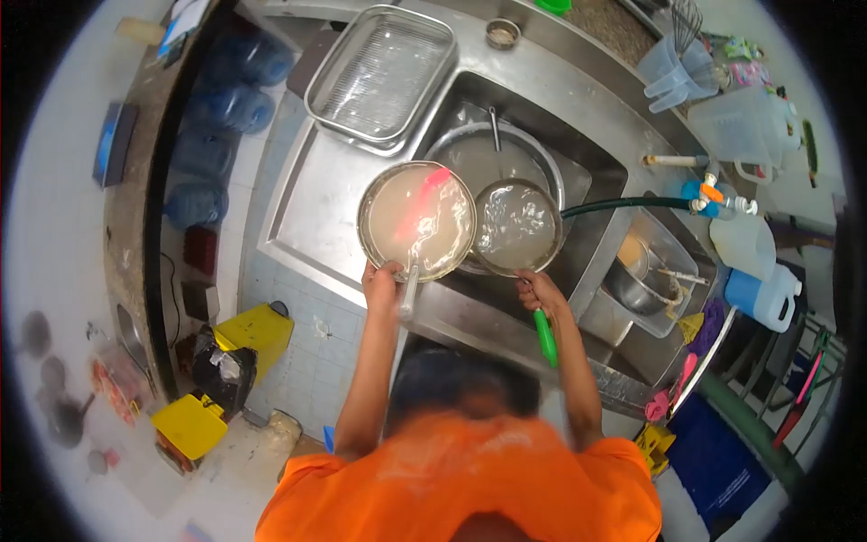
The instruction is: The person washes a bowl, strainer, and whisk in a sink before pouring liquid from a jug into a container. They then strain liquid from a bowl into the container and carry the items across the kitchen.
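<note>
My left hand [381, 282] is closed on the near rim of a round metal bowl [364, 223] of cloudy water, held over the sink's left edge. A pink-ended utensil, perhaps a spatula [437, 179], lies in that bowl, its pale handle sticking out over the near rim. With my right hand [540, 293] I grip a green-handled pan [517, 226] where the handle meets the rim. Rippled greyish liquid shows in the pan. Behind both, a large metal basin [551, 167] of cloudy water stands in the sink, with a metal utensil handle [494, 128] leaning in it.
A wire-ribbed metal tray [384, 72] rests on the left drainboard. A dark green hose [623, 204] runs from the tap [709, 191] into the sink. On the right, a plastic tub [695, 271] holds bowls and utensils. A small metal cup [502, 34] sits at the back.
</note>
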Motion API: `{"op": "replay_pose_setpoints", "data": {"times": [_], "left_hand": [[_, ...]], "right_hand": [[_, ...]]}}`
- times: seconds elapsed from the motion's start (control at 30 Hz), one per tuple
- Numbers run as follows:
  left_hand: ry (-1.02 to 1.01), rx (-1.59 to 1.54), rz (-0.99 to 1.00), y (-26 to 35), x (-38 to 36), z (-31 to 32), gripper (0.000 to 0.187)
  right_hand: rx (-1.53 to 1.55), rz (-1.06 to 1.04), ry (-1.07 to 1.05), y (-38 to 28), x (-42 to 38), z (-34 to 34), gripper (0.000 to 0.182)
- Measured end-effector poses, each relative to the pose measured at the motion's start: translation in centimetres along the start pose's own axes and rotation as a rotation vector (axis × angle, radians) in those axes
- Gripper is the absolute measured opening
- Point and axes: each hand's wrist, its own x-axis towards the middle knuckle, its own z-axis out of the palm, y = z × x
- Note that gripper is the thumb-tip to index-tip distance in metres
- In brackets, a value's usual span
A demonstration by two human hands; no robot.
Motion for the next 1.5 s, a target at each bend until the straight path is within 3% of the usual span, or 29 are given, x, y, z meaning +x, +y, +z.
{"op": "replay_pose_setpoints", "data": {"times": [0.13,0.23,0.33,0.63,0.77,0.83,0.93,1.03,1.1,1.17,1.23,1.3,1.43,1.5], "left_hand": [[0.037,-0.004,0.024,2.5,-0.5,-1.8,0.051],[0.118,0.015,0.1,4.0,-0.3,-3.7,0.037],[0.14,0.046,0.088,4.9,1.1,-6.7,0.046],[0.227,0.011,0.189,7.6,4.0,-10.3,0.037],[0.205,0.047,0.18,7.8,8.0,-13.0,0.037],[0.192,0.011,0.165,8.9,7.2,-11.7,0.039],[0.174,-0.019,0.149,9.9,6.6,-11.3,0.043],[0.134,-0.018,0.136,11.0,5.0,-10.3,0.045],[0.099,-0.016,0.119,10.8,4.6,-10.8,0.051],[0.111,0.015,0.141,11.0,2.8,-9.7,0.054],[0.145,0.063,0.18,10.6,2.2,-9.9,0.065],[0.159,0.04,0.185,10.2,1.8,-9.6,0.067],[0.222,-0.011,0.186,8.3,2.5,-11.5,0.077],[0.313,-0.04,0.173,7.8,1.8,-11.0,0.076]], "right_hand": [[0.032,-0.016,0.029,-0.4,-3.7,2.2,0.027],[-0.022,-0.008,-0.007,-0.3,-5.6,4.2,0.026],[-0.033,0.036,-0.095,-0.4,-6.0,5.8,0.028],[-0.207,0.068,-0.136,1.3,-3.6,9.9,0.023],[-0.123,0.063,-0.154,0.9,-3.9,12.2,0.022],[-0.041,0.072,-0.251,0.6,-4.1,12.2,0.023],[0.008,0.014,-0.219,-0.6,-4.6,11.6,0.025],[0.004,-0.003,-0.049,-4.4,-5.7,10.9,0.029],[0.018,0.004,-0.094,-7.4,-5.4,8.4,0.032],[-0.019,-0.11,0.038,-10.8,-5.4,7.5,0.032],[-0.039,-0.103,0.013,-14.7,-5.1,5.6,0.032],[-0.031,-0.102,0.076,-18.4,-5.1,4.3,0.021],[-0.083,-0.151,-0.041,-24.5,-4.6,1.4,0.021],[-0.068,-0.101,-0.086,-26.7,-3.3,-0.2,0.035]]}}
